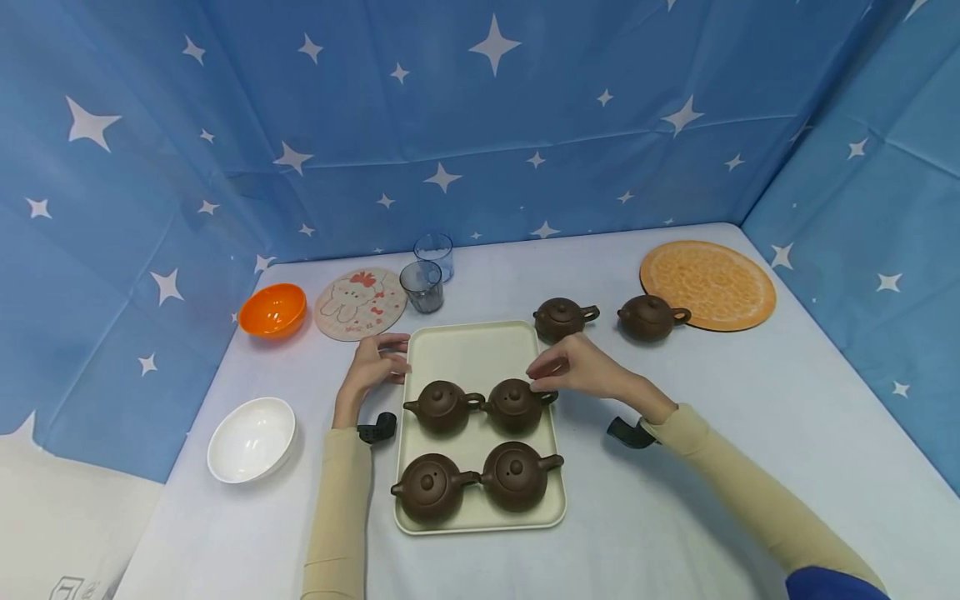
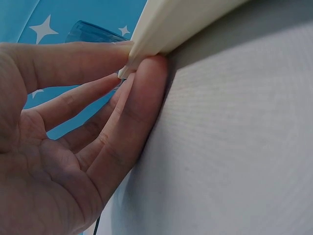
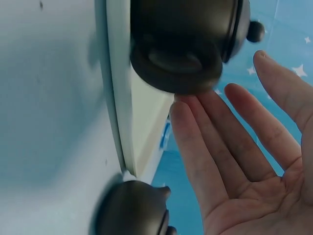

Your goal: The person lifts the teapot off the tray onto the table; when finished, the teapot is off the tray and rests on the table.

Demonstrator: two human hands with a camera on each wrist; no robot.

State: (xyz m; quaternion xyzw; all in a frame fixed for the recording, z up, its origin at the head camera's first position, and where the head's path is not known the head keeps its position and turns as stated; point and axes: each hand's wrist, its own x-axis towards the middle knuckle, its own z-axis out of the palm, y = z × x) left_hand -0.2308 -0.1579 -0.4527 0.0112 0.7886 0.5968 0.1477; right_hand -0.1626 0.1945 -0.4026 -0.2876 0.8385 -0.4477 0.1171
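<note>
A cream tray (image 1: 472,350) bears several dark brown teapots in two rows, spouts to the left. My left hand (image 1: 372,364) pinches its left rim; in the left wrist view the tray's edge (image 2: 146,39) sits between thumb and fingers. Over the tray's right side, my right hand (image 1: 581,367) is beside the upper right teapot (image 1: 515,405). The right wrist view shows that hand (image 3: 244,161) with fingers extended, fingertips right by the teapot's handle (image 3: 176,81), none curled round it. Another teapot (image 1: 559,319) stands just beyond the tray's upper right corner.
One more teapot (image 1: 648,318) stands by an orange round mat (image 1: 708,283). Two glasses, one grey (image 1: 422,287) and one blue (image 1: 435,250), are behind the tray. To the left lie a rabbit-print mat (image 1: 360,304), an orange bowl (image 1: 273,312) and a white bowl (image 1: 252,440).
</note>
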